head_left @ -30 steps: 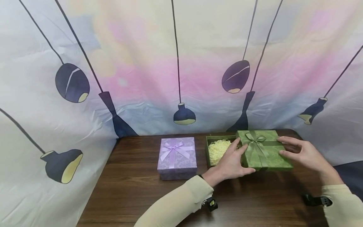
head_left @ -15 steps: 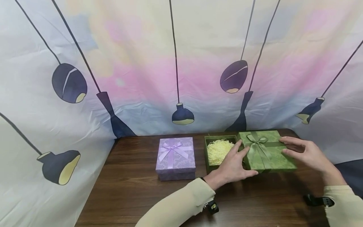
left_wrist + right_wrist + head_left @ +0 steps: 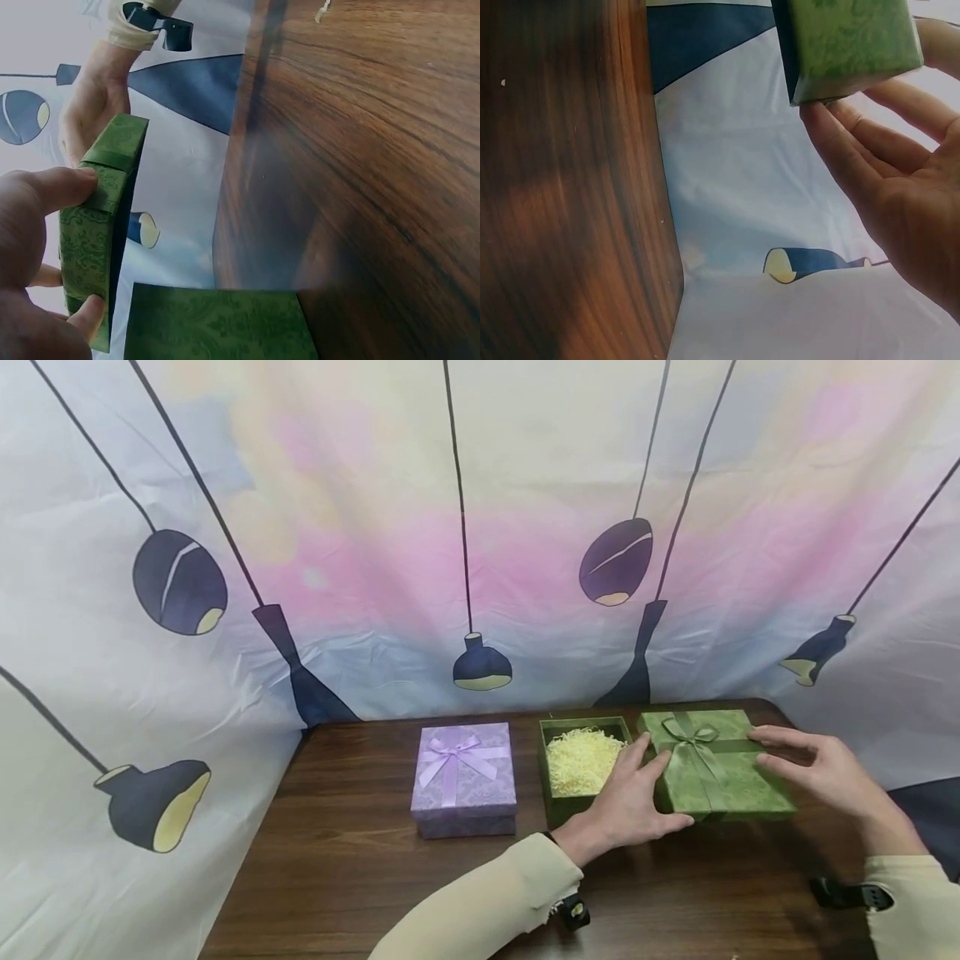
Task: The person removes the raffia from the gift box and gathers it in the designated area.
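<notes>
A green box lid [image 3: 731, 793] with a green ribbon bow is held between both hands, raised off the table. My left hand [image 3: 626, 802] grips its left side, with the thumb along the front edge; the left wrist view shows fingers pressed on the lid's side [image 3: 86, 247]. On the opposite side, my right hand [image 3: 836, 777] holds the lid by its edge, fingertips on the corner [image 3: 855, 45] in the right wrist view. Just left of the lid stands the uncovered green box [image 3: 558, 814], filled with pale yellow shredded paper [image 3: 585, 760]. My left forearm passes in front of it.
A lidded purple gift box [image 3: 465, 822] with a lilac bow stands left of the green box. Both boxes rest on a dark wooden table [image 3: 337, 860]. Behind it hangs a pastel cloth [image 3: 375, 552] printed with lamps. A tiny pale scrap [image 3: 322, 10] lies on the wood.
Both hands have carried the green lid to the right, away from the green box, so more of the shredded paper shows. The purple box stays in place as the view shifts slightly.
</notes>
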Demonstrator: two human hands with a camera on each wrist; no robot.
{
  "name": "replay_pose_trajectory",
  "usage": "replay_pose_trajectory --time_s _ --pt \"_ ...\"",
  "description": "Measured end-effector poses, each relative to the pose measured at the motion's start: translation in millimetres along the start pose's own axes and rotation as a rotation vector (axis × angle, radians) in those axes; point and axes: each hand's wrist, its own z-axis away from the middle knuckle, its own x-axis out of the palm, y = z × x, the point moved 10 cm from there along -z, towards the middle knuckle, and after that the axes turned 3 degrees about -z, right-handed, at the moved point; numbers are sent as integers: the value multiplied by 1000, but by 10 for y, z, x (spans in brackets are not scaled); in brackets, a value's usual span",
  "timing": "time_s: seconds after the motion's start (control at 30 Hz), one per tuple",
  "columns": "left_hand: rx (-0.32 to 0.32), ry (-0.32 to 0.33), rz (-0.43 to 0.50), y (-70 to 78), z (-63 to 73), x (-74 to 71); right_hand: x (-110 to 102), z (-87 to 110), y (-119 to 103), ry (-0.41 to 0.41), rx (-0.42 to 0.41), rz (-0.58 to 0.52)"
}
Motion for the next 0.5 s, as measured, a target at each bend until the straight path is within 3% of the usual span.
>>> replay_pose_trajectory --time_s 0.5 --pt "-2 -40 -28 34 -33 124 -11 58 154 -21 88 55"
